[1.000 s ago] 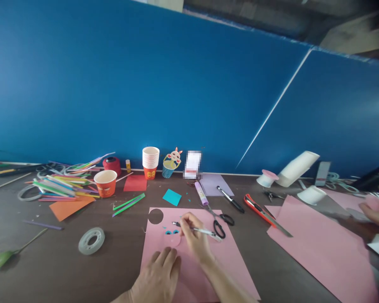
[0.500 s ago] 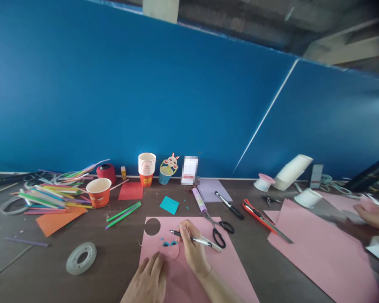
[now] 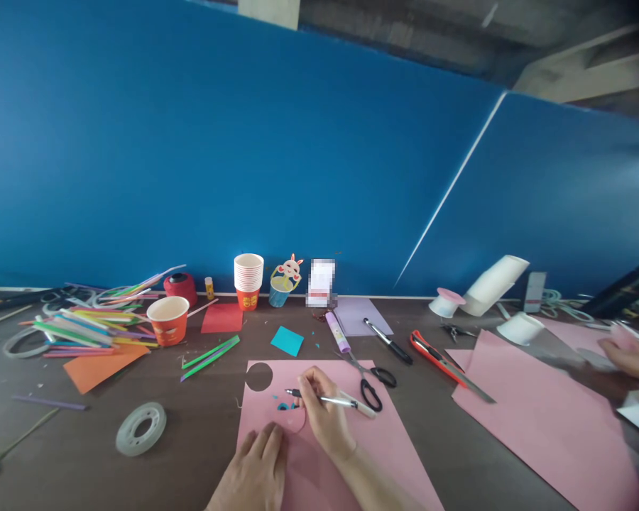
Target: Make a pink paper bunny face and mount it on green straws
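- The right hand [image 3: 326, 415] is clamped on a pen [image 3: 346, 403], its tip pointing left above the eyes; whether it touches paper, I cannot tell.
- The left hand [image 3: 256, 465] lies palm down on the pink sheet [image 3: 386, 465], fingers extended and close together.
- Between the hands, on that sheet, lies a rounded pink piece [image 3: 297, 421], with blue-and-black eyes [image 3: 284, 407] at its upper edge (the fingers partly hide it).
- The orange cup [image 3: 169, 328] stands upright at the left, beside the straws [image 3: 88, 323]; its pale inner wall shows, its bottom does not.
- The cup stack [image 3: 248, 277] stands near the blue wall [image 3: 298, 142], white rims nested one inside another above a red cup with yellow marks.
- The blue cup [image 3: 280, 293] stands just right of the stack, with a rabbit figure [image 3: 289, 270] rising at its rim; whether the figure sits inside or is fixed on, I cannot tell.
- At the right, white cups [image 3: 495, 287] lean tilted, nested together; a single white cup [image 3: 520, 328] is nearer.
- At the far right, another person's hand [image 3: 631, 362] holds something pink, too blurred to name.
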### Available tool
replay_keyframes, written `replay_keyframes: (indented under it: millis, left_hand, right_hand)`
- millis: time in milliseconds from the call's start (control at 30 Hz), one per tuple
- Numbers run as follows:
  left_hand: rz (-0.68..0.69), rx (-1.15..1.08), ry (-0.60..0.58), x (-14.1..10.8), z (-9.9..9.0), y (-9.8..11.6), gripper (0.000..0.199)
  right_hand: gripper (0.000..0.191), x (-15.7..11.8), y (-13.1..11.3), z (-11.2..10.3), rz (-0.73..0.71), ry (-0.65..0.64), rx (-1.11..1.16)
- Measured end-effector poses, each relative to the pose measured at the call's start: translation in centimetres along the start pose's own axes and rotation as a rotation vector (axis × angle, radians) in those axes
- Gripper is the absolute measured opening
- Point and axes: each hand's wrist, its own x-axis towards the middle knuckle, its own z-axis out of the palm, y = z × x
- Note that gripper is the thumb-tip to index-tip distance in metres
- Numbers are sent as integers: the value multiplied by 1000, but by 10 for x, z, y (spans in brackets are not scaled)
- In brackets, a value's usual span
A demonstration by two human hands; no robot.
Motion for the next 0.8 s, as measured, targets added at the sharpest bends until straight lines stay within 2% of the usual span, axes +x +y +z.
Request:
replay_keyframes:
  millis: [333,567,800]
  left_hand:
    - [29,-39,-56,4,-14,2,47]
    - [61,-17,-5,6,-15,0,43]
    - [81,-10,-28,8,-21,0,41]
  right_hand:
    - [32,2,-2,0,36,-115,-70]
    - [34,3,-1,3,43,-104,-69]
    - [35,4,0,4,36,-95,-122]
